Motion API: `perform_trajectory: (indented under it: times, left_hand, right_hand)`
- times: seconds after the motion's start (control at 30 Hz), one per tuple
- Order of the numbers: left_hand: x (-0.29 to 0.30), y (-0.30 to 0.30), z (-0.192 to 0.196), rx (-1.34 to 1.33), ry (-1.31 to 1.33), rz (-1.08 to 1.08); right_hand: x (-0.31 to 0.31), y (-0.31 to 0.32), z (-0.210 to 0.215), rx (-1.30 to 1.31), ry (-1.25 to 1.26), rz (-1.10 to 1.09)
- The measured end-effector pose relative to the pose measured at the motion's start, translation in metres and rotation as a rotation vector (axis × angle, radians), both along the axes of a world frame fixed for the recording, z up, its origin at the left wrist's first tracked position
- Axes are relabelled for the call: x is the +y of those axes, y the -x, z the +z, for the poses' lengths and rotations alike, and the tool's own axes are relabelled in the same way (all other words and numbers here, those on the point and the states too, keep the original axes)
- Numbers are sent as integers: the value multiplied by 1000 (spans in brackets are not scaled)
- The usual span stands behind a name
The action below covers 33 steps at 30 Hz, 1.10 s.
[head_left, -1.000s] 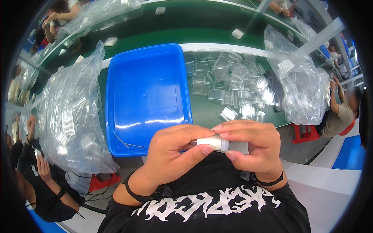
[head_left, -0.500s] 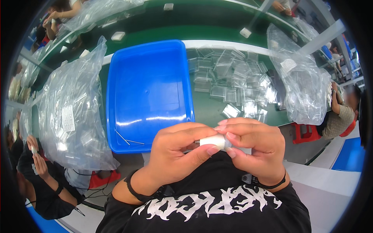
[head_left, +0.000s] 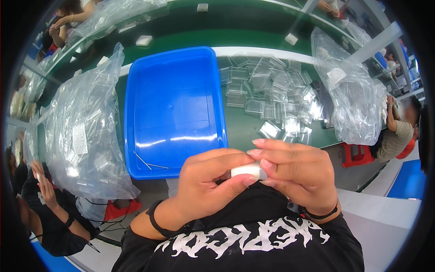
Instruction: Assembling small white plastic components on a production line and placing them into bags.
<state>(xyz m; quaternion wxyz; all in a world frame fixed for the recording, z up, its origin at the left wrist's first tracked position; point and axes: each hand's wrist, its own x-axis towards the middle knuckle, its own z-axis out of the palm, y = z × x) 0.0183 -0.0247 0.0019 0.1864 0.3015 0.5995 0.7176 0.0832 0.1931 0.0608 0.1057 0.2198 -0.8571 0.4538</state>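
Close in front of my body, both hands meet around a small white plastic part point(head_left: 246, 171). My left hand point(head_left: 204, 181) pinches it between thumb and fingers. At its right end, my right hand point(head_left: 302, 176) closes its fingertips on a translucent piece point(head_left: 263, 173), mostly covered by those fingers. Whether the two pieces are joined cannot be made out. Beyond my hands, loose clear plastic cases point(head_left: 274, 86) lie heaped on the green table. A blue tray point(head_left: 174, 99) to their left holds two thin metal rods point(head_left: 156, 166).
Bulging clear plastic bags stand at the left point(head_left: 86, 140) and right point(head_left: 349, 90). Behind a pale rail, a green conveyor belt point(head_left: 217, 36) carries white box-like parts point(head_left: 144, 41). Co-workers sit at both sides, one hand point(head_left: 45, 186) showing at left. Red stools point(head_left: 355, 155) stand below.
The white part has turned slightly in my fingers, and my hands have shifted a little lower. On the belt, the white parts have moved to the right.
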Motion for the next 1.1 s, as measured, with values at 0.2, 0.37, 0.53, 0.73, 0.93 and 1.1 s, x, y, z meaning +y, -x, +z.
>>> perform_trajectory:
  times: [0.2, 0.37, 0.53, 0.73, 0.93, 1.1]
  left_hand:
    - [5, 20, 22, 780, 72, 385]
    - [0, 19, 12, 1066, 180, 475]
    - [3, 9, 21, 930, 66, 338]
    - [-17, 27, 28, 650, -65, 6]
    - [-12, 29, 26, 560, -154, 3]
    - [-13, 26, 25, 522, -152, 5]
  right_hand:
    - [10, 10, -13, 277, 30, -201]
    - [-19, 9, -17, 98, 208, -214]
    - [-26, 9, -15, 143, 282, -243]
    - [-6, 9, -2, 119, 188, -66]
    - [-7, 8, -10, 70, 279, 18]
    - [-8, 12, -16, 102, 304, 70]
